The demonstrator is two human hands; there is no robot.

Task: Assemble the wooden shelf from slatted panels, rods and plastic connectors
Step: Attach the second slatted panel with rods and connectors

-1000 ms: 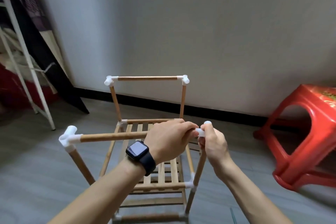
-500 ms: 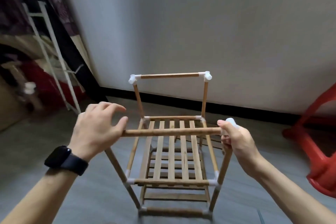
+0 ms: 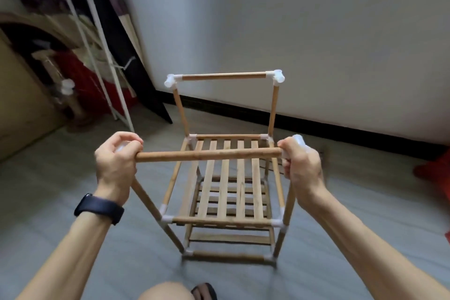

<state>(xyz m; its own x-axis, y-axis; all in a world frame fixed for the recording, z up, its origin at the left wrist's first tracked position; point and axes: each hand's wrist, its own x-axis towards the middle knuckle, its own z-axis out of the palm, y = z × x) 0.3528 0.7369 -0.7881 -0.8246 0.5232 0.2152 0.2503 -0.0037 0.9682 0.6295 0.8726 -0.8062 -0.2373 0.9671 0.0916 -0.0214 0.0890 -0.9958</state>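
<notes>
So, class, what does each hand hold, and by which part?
The shelf frame, at its near top corners: the left hand grips the left connector of the front rod, the right hand the right connector.

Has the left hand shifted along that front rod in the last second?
Yes. The left hand went leftward along the front top rod, from beside the right hand to the rod's left end, gripping the left corner connector.
</notes>
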